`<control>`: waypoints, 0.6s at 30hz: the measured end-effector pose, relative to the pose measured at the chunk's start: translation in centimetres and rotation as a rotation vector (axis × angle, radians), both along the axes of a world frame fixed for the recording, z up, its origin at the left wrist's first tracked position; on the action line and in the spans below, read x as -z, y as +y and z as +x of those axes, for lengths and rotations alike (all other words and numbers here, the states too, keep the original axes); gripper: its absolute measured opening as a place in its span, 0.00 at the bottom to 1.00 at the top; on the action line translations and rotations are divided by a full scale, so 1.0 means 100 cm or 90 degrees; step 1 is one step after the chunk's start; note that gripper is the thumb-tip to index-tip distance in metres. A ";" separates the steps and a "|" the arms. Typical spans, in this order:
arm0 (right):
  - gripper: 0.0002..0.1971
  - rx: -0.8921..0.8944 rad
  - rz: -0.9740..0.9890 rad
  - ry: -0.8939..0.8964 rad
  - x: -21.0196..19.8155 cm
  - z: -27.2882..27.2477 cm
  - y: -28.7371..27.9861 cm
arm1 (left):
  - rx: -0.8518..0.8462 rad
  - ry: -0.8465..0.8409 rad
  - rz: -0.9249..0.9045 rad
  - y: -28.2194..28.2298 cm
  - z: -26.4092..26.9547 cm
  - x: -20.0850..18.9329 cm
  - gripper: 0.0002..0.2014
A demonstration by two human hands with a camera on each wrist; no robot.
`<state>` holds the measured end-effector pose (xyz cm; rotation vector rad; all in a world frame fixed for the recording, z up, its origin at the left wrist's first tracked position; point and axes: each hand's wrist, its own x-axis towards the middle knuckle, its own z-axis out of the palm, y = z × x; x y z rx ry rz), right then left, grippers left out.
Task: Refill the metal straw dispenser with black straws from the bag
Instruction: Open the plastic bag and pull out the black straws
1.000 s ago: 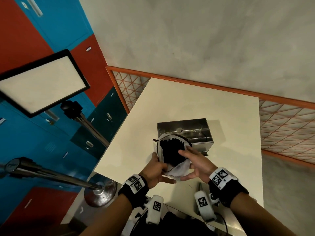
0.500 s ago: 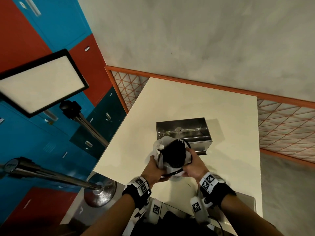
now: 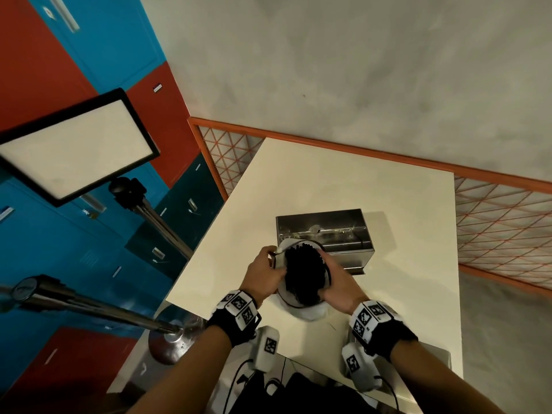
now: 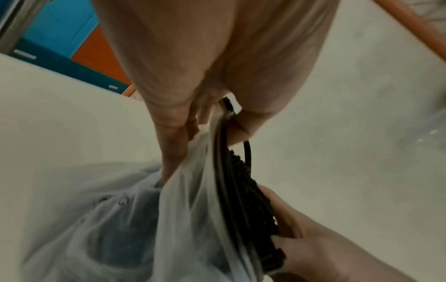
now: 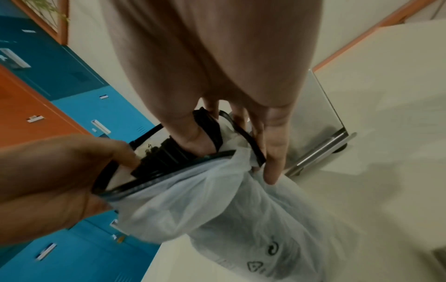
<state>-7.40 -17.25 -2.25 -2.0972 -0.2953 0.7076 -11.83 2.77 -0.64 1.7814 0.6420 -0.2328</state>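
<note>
On the cream table [image 3: 343, 186], near its front edge, a thin translucent bag [image 3: 307, 312] stands between both hands, its mouth edged with a black band. Most of the bag's lower body is hidden behind the hands in the head view; the wrist views show it crumpled, with printed marks too blurred to read. How far down the black straws [image 3: 303, 273] go inside cannot be made out; only their dark upper ends show as one dense clump.

The left hand [image 3: 263, 276] pinches the bag's rim at the left side, thumb and fingers curled on the plastic and black band. The right hand [image 3: 339, 283] has its thumb pushed in among the straws and its fingers down the outside of the bag, closed around the bundle through the opening; the fingertips are partly hidden by plastic.

The metal straw dispenser [image 3: 325, 237] sits on the table just behind the bag, open at the top, a rod visible inside. Its front lower part is blocked by the bag and right hand. The bag's far rim overlaps its near edge; contact cannot be told.
</note>
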 end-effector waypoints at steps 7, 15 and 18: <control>0.51 0.022 0.034 -0.009 0.013 -0.008 -0.007 | -0.170 0.034 -0.276 -0.008 -0.006 0.008 0.19; 0.39 0.043 0.041 -0.049 0.014 -0.006 -0.009 | -0.162 -0.040 -0.378 -0.007 -0.015 0.007 0.30; 0.38 0.041 0.018 -0.060 0.018 -0.004 -0.009 | -0.135 -0.063 -0.340 -0.005 -0.015 0.008 0.34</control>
